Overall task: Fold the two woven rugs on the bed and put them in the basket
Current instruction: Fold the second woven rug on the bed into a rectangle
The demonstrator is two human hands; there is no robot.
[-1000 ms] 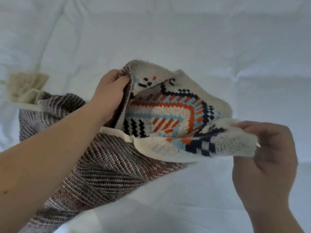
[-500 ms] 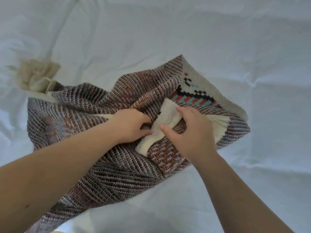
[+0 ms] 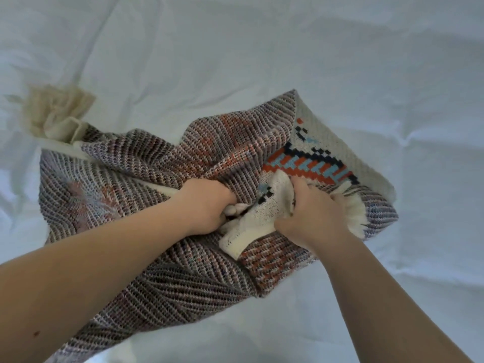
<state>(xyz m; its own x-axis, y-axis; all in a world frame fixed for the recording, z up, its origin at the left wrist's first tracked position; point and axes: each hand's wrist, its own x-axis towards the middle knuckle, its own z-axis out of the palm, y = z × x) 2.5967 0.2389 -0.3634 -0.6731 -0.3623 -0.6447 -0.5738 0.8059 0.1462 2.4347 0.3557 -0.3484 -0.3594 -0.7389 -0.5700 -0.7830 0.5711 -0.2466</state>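
A woven rug lies crumpled on the white bed, mostly showing its brown-striped back. At the right its cream face with an orange, blue and black pattern shows. My left hand grips a bunched fold of the rug at its middle. My right hand grips a cream corner of the same rug right beside it, with cream fringe spilling out past the knuckles. A cream tassel bunch sticks out at the rug's far left corner. Only one rug is distinct; no basket is in view.
The white bed sheet fills the whole view, wrinkled, with bare sheet beyond the rug and to its right.
The rug's opened patterned face has been folded shut. My right hand came in from the right with the cream corner and now grips it beside my left hand, which dropped to the rug's middle.
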